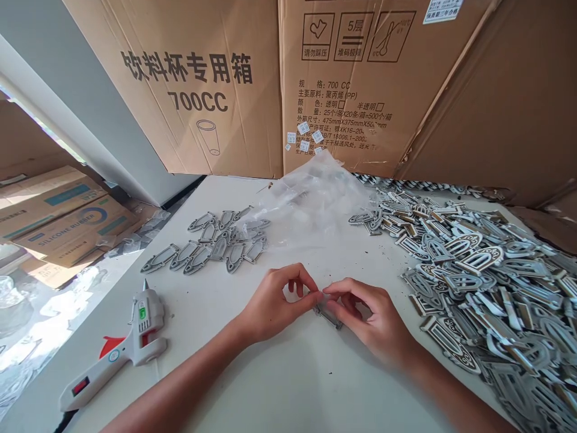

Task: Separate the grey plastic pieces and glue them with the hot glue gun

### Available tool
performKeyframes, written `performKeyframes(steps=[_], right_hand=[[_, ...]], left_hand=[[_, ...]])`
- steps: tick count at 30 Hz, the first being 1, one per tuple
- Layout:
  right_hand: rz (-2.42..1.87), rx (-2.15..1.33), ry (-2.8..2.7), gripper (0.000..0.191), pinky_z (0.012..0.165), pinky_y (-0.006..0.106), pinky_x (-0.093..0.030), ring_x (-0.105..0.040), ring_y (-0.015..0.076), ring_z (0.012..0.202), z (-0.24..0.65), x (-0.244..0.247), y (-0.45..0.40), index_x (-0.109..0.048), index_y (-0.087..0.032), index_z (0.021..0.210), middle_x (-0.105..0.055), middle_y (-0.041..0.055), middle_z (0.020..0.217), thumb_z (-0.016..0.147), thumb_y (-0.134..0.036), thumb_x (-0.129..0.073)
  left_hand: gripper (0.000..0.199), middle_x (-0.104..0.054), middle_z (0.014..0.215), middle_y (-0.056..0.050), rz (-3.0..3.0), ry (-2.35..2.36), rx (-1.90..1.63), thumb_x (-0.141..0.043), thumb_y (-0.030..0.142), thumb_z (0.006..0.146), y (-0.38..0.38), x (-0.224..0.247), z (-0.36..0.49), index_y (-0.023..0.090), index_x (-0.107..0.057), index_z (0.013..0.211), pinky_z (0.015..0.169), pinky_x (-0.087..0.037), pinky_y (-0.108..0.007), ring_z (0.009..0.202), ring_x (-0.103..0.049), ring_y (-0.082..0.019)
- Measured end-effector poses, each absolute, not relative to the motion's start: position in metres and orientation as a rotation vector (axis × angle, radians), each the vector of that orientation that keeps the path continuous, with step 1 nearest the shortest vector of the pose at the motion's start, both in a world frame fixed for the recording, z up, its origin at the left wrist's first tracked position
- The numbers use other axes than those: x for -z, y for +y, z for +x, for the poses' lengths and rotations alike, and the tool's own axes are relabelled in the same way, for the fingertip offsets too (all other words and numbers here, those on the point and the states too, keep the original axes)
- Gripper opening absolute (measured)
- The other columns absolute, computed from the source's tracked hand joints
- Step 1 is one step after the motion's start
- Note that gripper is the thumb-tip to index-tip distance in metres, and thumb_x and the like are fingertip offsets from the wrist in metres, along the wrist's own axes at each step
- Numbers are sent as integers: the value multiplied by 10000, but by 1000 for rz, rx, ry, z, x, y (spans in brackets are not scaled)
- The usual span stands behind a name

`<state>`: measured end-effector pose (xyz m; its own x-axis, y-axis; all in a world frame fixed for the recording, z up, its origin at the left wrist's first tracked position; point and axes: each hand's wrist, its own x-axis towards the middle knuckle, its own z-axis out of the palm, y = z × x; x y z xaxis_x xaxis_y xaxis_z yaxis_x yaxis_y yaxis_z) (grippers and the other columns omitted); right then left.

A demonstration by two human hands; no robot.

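My left hand (pixel 277 305) is closed in a pinch, thumb and forefinger together at the upper end of a small grey frame piece (pixel 330 317). Facing it, my right hand (pixel 376 316) pinches the same piece from the other side. The piece is held low over the white table, and my fingers cover much of it. Left of my hands, several grey arched frames (pixel 198 255) lie in a loose group. A white glue gun (pixel 146 322) with a red trigger stands nearer my left forearm, nozzle pointing up and away.
A large heap of arched frames (pixel 478 258) covers the right of the white table (pixel 270 385). Crumpled clear plastic (pixel 311 204) lies at the back, before a tall cardboard box (pixel 216 132). More cardboard boxes (pixel 67 222) and plastic scraps are down at the left.
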<state>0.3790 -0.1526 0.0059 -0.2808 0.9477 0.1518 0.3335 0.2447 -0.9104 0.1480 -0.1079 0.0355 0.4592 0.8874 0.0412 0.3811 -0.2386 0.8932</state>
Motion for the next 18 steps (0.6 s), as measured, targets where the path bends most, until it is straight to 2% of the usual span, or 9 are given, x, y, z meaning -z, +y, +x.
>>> performKeyframes(steps=[4,6,10,18], right_hand=[[-1207,-1032,-1741,190,646,210,-418,-516,118,724,384,-10,-150,-761,-222,1140,-645,8,838,1060,-335,-629],[-1231,-1042,-1734,179,636,205,-408,-507,115,715,386,-12,-150,-763,-204,1069,-625,6,803,1044,-328,-636],[-1268,-1179,-1727,236,614,212,-378,-471,114,678,387,-14,-149,-753,-167,927,-571,9,739,1014,-365,-660],[-1305,-1330,-1713,235,602,215,-304,-360,98,625,396,-14,-144,-794,-174,971,-400,-32,638,887,-394,-791]], left_hand=[[83,-756,991,-5,2054,1054,-719,-670,294,974,-106,-34,145,263,-729,1023,900,-471,-378,954,-617,-203],[179,-764,1055,-12,2200,1032,-663,-697,269,924,-105,-33,143,270,-728,1101,962,-436,-423,998,-603,-230],[310,-782,1052,3,2361,993,-540,-730,210,825,-105,-31,143,285,-729,1125,945,-391,-448,1017,-592,-257],[229,-781,996,3,2379,1007,-550,-751,296,900,-104,-26,144,275,-734,1127,949,-360,-450,995,-580,-247]])
